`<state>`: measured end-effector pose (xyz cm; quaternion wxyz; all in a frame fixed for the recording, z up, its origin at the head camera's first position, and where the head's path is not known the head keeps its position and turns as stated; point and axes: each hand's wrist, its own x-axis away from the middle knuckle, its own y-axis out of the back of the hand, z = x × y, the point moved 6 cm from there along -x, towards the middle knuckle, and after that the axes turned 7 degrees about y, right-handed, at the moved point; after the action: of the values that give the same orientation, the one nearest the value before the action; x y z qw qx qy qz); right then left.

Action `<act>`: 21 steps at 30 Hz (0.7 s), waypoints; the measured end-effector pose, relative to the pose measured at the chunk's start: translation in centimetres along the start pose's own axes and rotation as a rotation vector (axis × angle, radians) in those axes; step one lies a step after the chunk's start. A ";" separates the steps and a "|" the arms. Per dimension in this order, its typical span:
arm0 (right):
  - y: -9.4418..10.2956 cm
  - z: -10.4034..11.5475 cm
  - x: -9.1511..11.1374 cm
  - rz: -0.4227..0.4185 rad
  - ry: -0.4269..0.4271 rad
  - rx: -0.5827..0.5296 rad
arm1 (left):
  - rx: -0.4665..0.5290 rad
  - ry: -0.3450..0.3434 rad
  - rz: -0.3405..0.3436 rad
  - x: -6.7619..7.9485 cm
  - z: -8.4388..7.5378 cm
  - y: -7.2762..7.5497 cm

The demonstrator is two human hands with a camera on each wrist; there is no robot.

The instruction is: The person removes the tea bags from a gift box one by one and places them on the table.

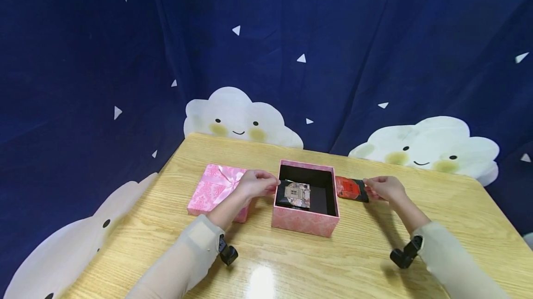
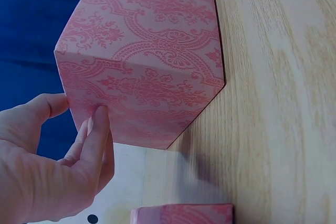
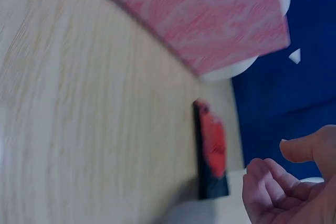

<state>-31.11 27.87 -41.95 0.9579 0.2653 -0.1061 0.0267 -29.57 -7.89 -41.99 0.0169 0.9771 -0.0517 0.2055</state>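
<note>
A pink patterned gift box (image 1: 305, 222) stands on the table without its lid, its inside dark. My left hand (image 1: 256, 184) grips its left wall, the thumb at the rim and the fingers against the outer side in the left wrist view. Inside the box, toward the left, lies a black packet (image 1: 296, 195) with a floral label. Right of the box is a red and black packet (image 1: 349, 189) on the table. Close to its right end is my right hand (image 1: 387, 188); in the right wrist view a gap shows between the loosely bent fingers and the packet.
The pink box lid (image 1: 212, 188), with a ribbon bow, lies left of the box, behind my left forearm. The wooden table (image 1: 333, 262) ends at a dark blue curtain (image 1: 266, 49) with cloud shapes.
</note>
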 end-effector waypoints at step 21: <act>-4.0 8.2 2.3 0.206 0.125 -0.162 | 0.009 -0.020 0.014 0.1 0.0 0.0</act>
<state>-30.00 20.24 -36.62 0.9731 0.1728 -0.0748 0.1326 -29.48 -7.89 -41.91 0.0104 0.9788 -0.0575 0.1962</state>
